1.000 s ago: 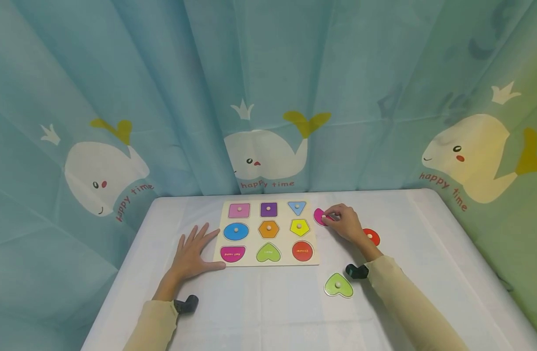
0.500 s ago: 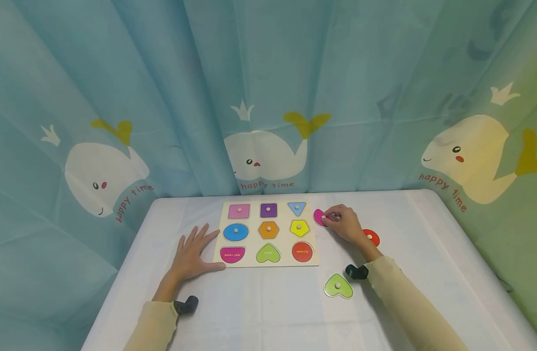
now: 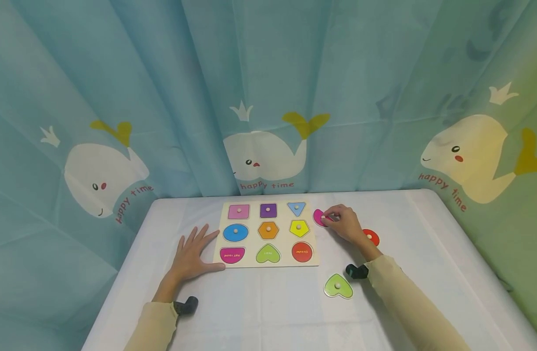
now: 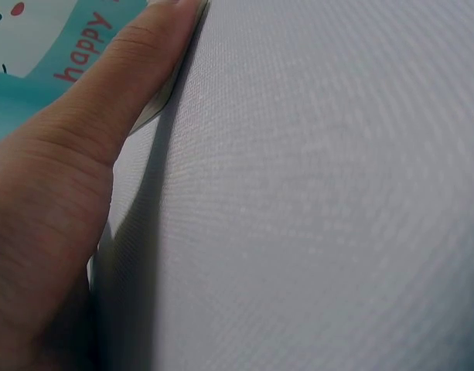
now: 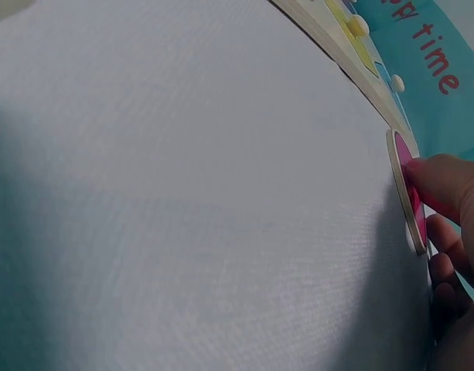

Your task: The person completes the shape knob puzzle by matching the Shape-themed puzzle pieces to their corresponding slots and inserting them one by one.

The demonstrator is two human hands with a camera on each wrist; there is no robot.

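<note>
A pale wooden shape puzzle board lies on the table, with knobbed pieces in its two far rows. Its near row shows printed half-round, heart and circle spots without knobs. At the board's left edge my left hand rests with spread fingers, the thumb on its near corner. My right hand pinches the knob of a magenta half-round piece, just right of the board. In the right wrist view, the thumb overlaps the half-round piece, which appears edge-on.
A red circular piece lies partly behind the right wrist. The green heart piece lies nearer, left of the right sleeve. A white cloth covers the table, and a blue whale-print curtain hangs behind it.
</note>
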